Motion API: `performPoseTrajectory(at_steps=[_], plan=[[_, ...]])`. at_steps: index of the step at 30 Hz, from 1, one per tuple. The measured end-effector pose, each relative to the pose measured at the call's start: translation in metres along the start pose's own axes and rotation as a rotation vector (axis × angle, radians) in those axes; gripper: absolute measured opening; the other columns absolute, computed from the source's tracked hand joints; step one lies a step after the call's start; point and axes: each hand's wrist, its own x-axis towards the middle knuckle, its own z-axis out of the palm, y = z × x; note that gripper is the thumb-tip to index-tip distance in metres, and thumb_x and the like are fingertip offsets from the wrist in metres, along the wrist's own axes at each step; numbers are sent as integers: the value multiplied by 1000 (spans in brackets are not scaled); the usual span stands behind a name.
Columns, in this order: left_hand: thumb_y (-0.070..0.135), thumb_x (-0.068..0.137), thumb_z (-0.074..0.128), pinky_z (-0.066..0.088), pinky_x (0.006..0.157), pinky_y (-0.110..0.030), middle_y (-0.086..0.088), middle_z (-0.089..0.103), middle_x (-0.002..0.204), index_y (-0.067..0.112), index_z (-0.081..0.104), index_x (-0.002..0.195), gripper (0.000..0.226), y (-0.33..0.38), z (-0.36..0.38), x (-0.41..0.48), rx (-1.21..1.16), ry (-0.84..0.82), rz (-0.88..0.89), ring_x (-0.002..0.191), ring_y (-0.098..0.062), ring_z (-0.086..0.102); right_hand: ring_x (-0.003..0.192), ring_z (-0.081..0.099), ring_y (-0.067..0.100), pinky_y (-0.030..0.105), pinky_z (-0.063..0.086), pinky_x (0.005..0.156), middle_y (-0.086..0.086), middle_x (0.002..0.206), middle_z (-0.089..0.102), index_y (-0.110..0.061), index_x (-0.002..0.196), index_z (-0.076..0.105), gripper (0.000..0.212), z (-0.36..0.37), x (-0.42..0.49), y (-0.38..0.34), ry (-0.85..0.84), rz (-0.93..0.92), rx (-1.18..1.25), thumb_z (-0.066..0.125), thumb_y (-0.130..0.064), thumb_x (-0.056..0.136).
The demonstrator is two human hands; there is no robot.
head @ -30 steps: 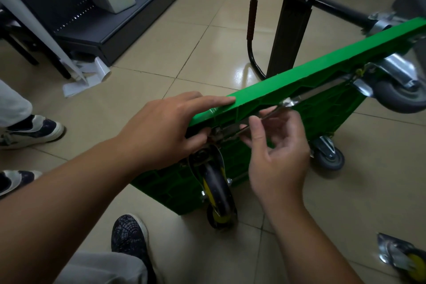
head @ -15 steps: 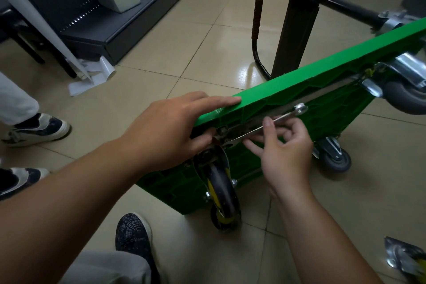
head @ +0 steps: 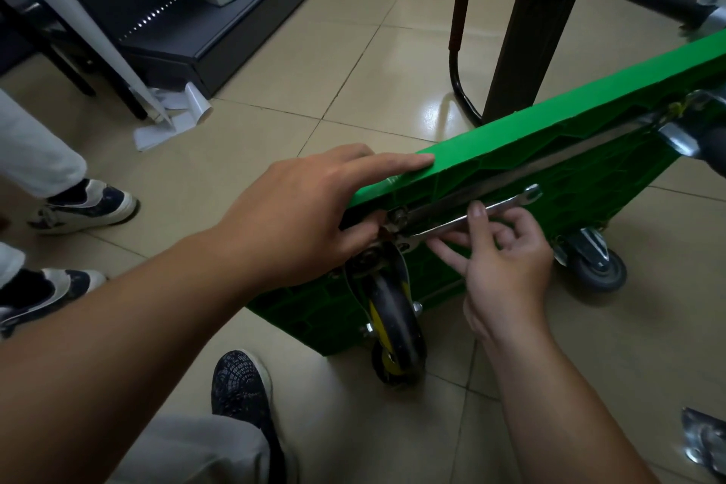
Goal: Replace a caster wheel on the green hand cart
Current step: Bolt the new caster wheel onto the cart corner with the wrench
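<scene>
The green hand cart [head: 550, 130] stands tipped on its side, underside facing me. A black caster wheel with a yellow hub [head: 393, 330] hangs at its near corner. My left hand [head: 306, 208] grips that corner, fingers flat along the top edge and thumb under by the caster's plate. My right hand [head: 506, 259] holds a silver wrench [head: 471, 214] in its fingertips. The wrench's near end sits at the caster's mounting bolts, its far end pointing up and right.
A grey caster [head: 597, 263] sits at the cart's lower right, another at the upper right edge. The black folded handle [head: 526, 12] stands behind. A loose caster [head: 707, 444] lies on the tiles at bottom right. My shoe [head: 241, 385] and another person's shoes [head: 82, 204] are close by.
My right hand has slid down the wrench and its fingers have opened out a little. The view has shifted slightly; the cart and left hand keep their places.
</scene>
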Motion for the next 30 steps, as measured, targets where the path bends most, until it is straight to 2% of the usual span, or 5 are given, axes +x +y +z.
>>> performPoseTrajectory(at_steps=[8,14,23,26,30], plan=[[39,92,55,56,72,-43,14,64,121,55,36,152,66,1,0,-1,-3,-1,4,97,-16,65,92,76,24,36,65,68,4,96,70,-19,100,56,11,3,-11,-17,-189,-309,-186,63,-10,100],[37,94,59,56,73,-43,14,63,124,55,35,153,67,0,1,-1,-7,-8,3,97,-15,65,107,71,28,40,64,72,19,116,61,-14,96,53,9,-5,-3,6,-65,-48,-16,59,-11,101],[37,94,59,56,75,-45,12,64,124,55,35,153,66,-1,1,-1,0,2,11,101,-18,65,72,77,32,42,64,70,28,90,74,8,111,59,20,-4,3,26,80,771,479,49,-8,106],[37,94,60,56,78,-46,11,64,127,54,35,153,67,-2,1,-1,-4,-1,4,105,-20,66,72,77,33,39,64,56,30,88,74,13,114,58,25,-5,0,29,77,803,515,47,-9,107],[39,93,57,55,78,-46,10,64,124,55,35,153,66,2,0,-2,-11,2,6,102,-20,65,98,72,39,42,65,63,36,120,64,7,125,51,25,-9,-1,15,151,592,428,51,-9,106]])
